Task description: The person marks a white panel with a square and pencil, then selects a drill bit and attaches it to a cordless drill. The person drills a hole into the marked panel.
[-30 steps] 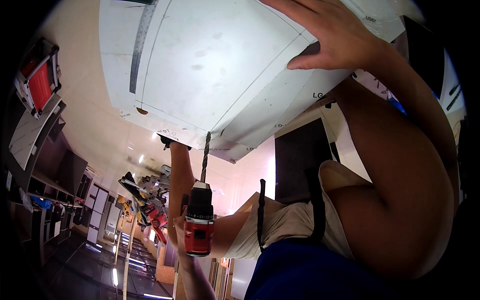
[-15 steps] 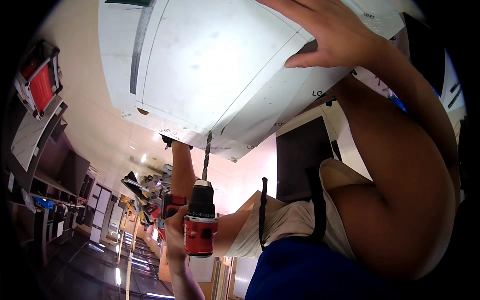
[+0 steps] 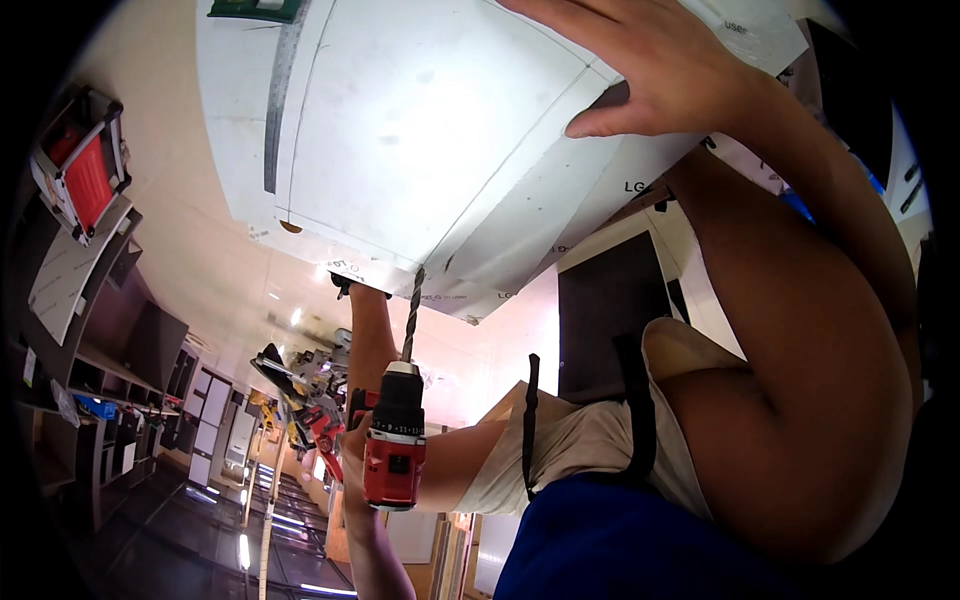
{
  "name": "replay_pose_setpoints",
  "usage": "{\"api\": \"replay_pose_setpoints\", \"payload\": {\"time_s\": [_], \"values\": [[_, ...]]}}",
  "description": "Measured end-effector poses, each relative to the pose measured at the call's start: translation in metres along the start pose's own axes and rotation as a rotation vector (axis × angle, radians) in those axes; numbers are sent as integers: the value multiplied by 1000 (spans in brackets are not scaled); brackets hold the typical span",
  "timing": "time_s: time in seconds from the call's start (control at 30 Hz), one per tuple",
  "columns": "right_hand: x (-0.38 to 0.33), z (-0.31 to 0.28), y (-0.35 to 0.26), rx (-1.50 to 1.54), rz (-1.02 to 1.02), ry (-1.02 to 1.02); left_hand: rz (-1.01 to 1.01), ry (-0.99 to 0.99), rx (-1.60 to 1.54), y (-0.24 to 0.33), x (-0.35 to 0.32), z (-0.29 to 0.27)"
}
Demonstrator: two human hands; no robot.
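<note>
My left hand (image 3: 354, 462) is wrapped around the handle of a red and black cordless drill (image 3: 394, 470), mostly hidden behind the drill body. A long twist drill bit (image 3: 412, 318) sits in its chuck. The bit's tip meets a white-faced panel (image 3: 430, 130) where drawn lines converge near the lower edge; I cannot tell how deep it is. My right hand (image 3: 665, 75) lies spread over the panel's right side, thumb apart from the fingers. A half-round brown cutout (image 3: 290, 227) shows at the panel's lower left.
A grey strip (image 3: 273, 130) lies along the panel's left, below a green object (image 3: 255, 9). My bare legs (image 3: 800, 370) are bent beneath and beside the panel. Dark shelving (image 3: 95, 390) and a red box in a frame (image 3: 88, 192) stand at left. Power tools (image 3: 305, 385) are behind the drill.
The drill's body has shifted slightly left and up, while the bit's tip stays at the same spot on the panel. My right hand keeps its place; the view has tilted a little.
</note>
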State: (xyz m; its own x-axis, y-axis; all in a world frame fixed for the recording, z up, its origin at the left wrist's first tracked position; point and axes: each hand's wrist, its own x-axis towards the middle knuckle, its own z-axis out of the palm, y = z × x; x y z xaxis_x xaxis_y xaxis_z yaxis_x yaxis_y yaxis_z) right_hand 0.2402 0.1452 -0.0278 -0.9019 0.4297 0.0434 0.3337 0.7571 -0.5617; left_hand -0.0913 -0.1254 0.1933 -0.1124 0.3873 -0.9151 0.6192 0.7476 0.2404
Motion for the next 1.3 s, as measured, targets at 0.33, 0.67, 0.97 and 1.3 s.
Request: {"api": "replay_pose_setpoints", "payload": {"time_s": [0.33,0.67,0.97,1.3], "values": [[3,4,1,7,-28,11,-142,33,-2,-21,-77,-8],[-2,4,2,-25,-26,27,-153,21,-7,-31,-78,-4],[-2,5,2,-27,-21,20,-122,9,-12,-34,-51,4],[-2,1,1,-32,-7,-1,-118,6,-19,-34,-47,6]]}}
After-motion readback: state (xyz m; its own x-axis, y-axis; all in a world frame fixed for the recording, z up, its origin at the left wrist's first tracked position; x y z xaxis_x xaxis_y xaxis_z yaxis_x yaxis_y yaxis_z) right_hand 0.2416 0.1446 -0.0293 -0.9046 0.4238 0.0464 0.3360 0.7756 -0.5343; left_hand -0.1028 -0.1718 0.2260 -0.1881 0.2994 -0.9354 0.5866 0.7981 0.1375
